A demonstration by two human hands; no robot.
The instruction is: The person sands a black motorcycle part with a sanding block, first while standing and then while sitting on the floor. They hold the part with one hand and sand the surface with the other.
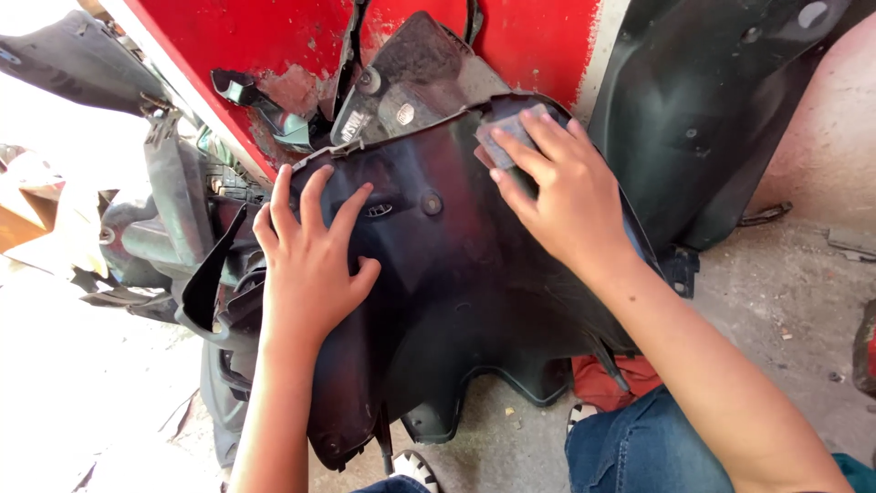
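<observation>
A large black plastic scooter body panel [456, 274] leans in front of me, its glossy face towards me. My left hand [310, 260] lies flat on the panel's left part, fingers spread, steadying it. My right hand [561, 196] presses a small grey piece of sandpaper [506, 137] against the panel's upper right edge, fingers over the sheet.
A red wall [255, 41] with chipped paint stands behind. More black panels lean at the right [703, 119] and lie piled at the left [173, 237]. A red cloth [611, 379] lies on the concrete floor [785, 301] under the panel. My blue-jeaned knee [639, 447] is at the bottom.
</observation>
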